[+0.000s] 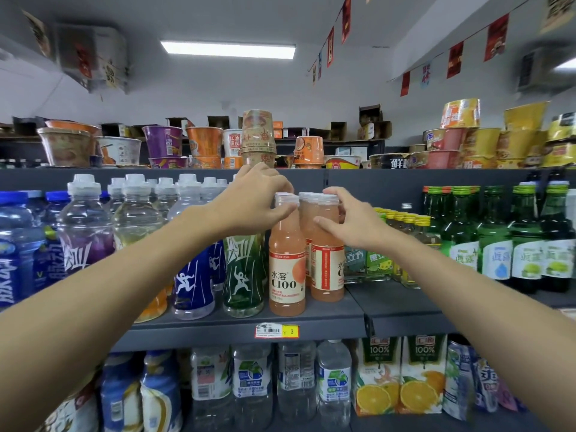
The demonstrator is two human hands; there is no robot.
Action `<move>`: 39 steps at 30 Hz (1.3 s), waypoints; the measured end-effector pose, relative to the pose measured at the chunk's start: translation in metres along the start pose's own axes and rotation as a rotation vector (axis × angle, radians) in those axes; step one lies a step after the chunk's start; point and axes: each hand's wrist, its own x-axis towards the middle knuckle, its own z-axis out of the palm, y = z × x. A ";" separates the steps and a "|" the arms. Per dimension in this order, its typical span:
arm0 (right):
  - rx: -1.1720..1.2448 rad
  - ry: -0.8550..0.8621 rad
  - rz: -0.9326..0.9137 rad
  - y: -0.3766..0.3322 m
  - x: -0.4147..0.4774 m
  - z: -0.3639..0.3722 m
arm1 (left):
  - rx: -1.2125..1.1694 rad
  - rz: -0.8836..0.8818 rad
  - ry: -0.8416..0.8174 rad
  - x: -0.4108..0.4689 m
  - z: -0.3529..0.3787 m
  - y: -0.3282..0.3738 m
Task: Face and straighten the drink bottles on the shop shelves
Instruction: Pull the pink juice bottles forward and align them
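Pink-orange drink bottles stand on the middle shelf (311, 319). The left hand (255, 198) has its grip closed around the neck of the front left bottle (286, 263); the right hand (349, 219), fingers half curled, pinches the cap and shoulder of the front right bottle (327, 263).

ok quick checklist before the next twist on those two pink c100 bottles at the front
1. Left hand on the neck of the left pink bottle: ok, fingers wrap just under the cap.
2. Right hand on the right pink bottle: ok, fingers at cap and shoulder.
3. Left bottle label facing out: ok, C100 reads square on.
4. Right bottle label facing out: not ok, it is turned and only the edge of the print shows.
5. Both bottles upright on the shelf: ok.
6. Pink bottles behind in line: cannot tell, mostly hidden.
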 end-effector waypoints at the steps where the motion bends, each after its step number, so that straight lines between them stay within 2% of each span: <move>1: 0.009 0.007 -0.018 0.002 0.001 0.000 | 0.005 -0.011 0.006 0.002 0.000 0.003; 7: -0.066 -0.005 -0.071 0.020 -0.008 -0.031 | 0.008 -0.026 0.017 0.035 -0.003 0.042; 12: -0.076 0.021 -0.067 0.044 -0.017 -0.055 | 0.219 0.005 -0.192 0.076 0.014 0.068; 16: -0.051 0.032 -0.068 0.054 -0.019 -0.054 | 0.347 -0.105 -0.369 0.102 0.041 0.070; 20: -0.035 0.032 -0.071 0.057 -0.016 -0.050 | 0.463 -0.251 -0.361 0.113 0.065 0.063; 25: -0.035 0.028 -0.086 0.061 -0.016 -0.049 | 0.439 -0.286 -0.305 0.116 0.078 0.063; 30: -0.023 0.021 -0.086 0.062 -0.015 -0.049 | 0.255 -0.339 -0.306 0.119 0.075 0.056; 39: -0.018 0.030 -0.103 0.063 -0.014 -0.048 | 0.159 -0.290 -0.346 0.121 0.067 0.054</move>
